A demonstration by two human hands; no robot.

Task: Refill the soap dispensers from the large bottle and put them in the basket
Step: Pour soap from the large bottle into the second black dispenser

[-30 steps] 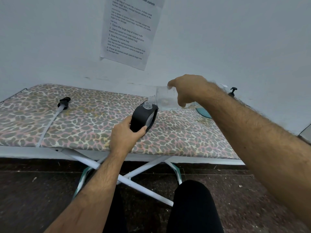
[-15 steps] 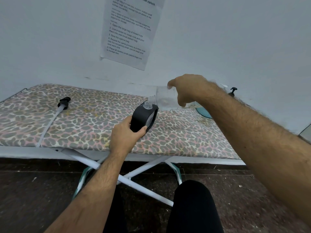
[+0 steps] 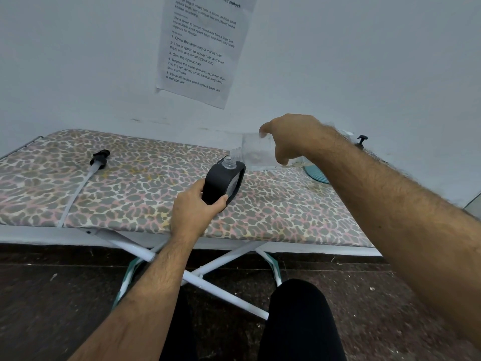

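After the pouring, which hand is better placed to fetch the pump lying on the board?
Probably the left hand: the pump lies on its side of the board. The right hand holds the tilted large bottle.

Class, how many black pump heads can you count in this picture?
2. One pump head lies on the board's left; another pump head stands beyond the right forearm. More may be hidden.
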